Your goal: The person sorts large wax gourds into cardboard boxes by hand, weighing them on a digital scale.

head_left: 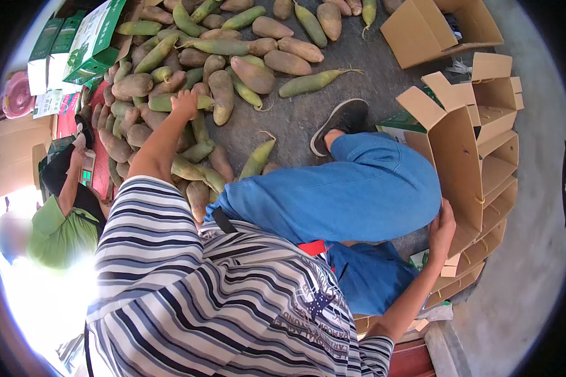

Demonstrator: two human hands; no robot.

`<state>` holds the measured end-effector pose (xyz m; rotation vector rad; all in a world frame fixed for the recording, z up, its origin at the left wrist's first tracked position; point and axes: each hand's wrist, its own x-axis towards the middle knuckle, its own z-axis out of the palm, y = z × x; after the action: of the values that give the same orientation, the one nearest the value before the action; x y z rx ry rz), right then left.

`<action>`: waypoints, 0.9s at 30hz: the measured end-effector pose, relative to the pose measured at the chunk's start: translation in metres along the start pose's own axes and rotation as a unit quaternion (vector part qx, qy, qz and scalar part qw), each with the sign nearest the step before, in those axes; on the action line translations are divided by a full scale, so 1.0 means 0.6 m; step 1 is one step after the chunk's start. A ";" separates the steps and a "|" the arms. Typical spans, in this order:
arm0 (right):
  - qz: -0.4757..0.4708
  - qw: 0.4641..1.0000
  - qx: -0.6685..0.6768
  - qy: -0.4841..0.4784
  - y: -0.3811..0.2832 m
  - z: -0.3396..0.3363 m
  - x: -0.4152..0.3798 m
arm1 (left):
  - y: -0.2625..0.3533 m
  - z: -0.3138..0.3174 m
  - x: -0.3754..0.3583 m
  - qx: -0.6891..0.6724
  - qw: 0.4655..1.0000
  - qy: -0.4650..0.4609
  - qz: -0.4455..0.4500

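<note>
The left hand [184, 105] was on a long green radish [160, 102] near the edge of the big radish pile [131, 86]. Its fingers bent down over the middle, but I couldn't tell how tight they were, or if they had hold of it. The right hand [443, 229] lay by the bent knee [415, 179], close to the open cardboard boxes [451, 166]. Its fingers were a bit bent. I saw nothing in it, but its palm was hidden, so I couldn't tell how open it was.

The radish looked hard and stiff, and I guessed it was a bit heavy. It could snap or bruise if dropped. Its smooth skin might slip, so its fat middle seemed the best place to hold, not a thin end.
</note>
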<state>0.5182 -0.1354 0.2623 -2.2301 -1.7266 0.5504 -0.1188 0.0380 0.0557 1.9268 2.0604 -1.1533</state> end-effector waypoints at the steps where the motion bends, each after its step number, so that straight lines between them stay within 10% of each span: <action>1: 0.000 1.000 0.006 -0.003 0.000 0.000 0.002 | -0.001 0.001 -0.001 0.027 1.000 0.009 0.007; 18: 0.015 1.000 0.025 -0.002 -0.009 -0.004 0.002 | 0.035 0.014 -0.021 0.148 0.978 0.113 0.094; 23: 0.017 1.000 0.010 0.003 -0.014 -0.010 0.001 | 0.119 -0.023 -0.100 -0.062 0.989 -0.057 0.118; 27: -0.005 1.000 0.001 0.013 -0.011 -0.008 0.001 | 0.186 -0.057 -0.144 -0.130 0.952 0.074 0.268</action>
<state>0.5148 -0.1331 0.2691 -2.2171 -1.7218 0.5180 0.0114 -0.0224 0.0762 2.2754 1.4877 -0.6013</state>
